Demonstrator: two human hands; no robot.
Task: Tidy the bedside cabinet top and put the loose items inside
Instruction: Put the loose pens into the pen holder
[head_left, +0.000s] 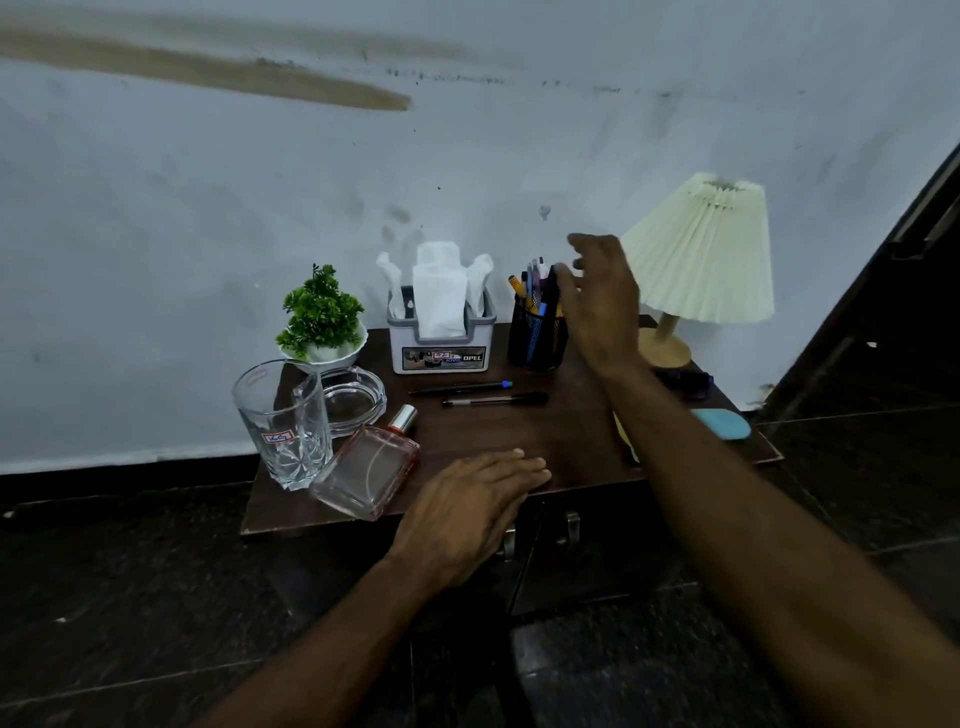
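Bedside cabinet (519, 441): a low, dark wooden unit against a pale wall (467, 156), seen from above and in front, its two front doors closed, each with a metal handle (571, 527).

Back row, left to right: a small green plant (322, 312) in a white bowl, a grey tissue box (441, 351) with white tissues standing out of it, a black mesh pen holder (535, 340) full of pens and pencils, and a lamp (696, 254) with a pleated cream shade on a wooden base.

Left front corner: a drinking glass (283, 421) stands upright. A clear glass ashtray (354, 397) sits just behind it, and a perfume bottle (371, 467) lies on its side beside it, cap pointing toward the back.

Centre: two loose pens lie nearly parallel in front of the tissue box, a blue-tipped pen (460, 387) behind a black-capped pen (493, 399).

Right side: a blue oval case (721, 423) lies near the edge and a dark object (683, 382) lies near the lamp base; what the latter is cannot be made out.

The left hand (467, 514) rests palm down on the front edge of the top, fingers straight and together, grasping nothing.

The right hand (597, 306) is raised just beside the pen holder, on its lamp side, fingers loosely spread and blurred, empty. Whether it touches the holder cannot be told.
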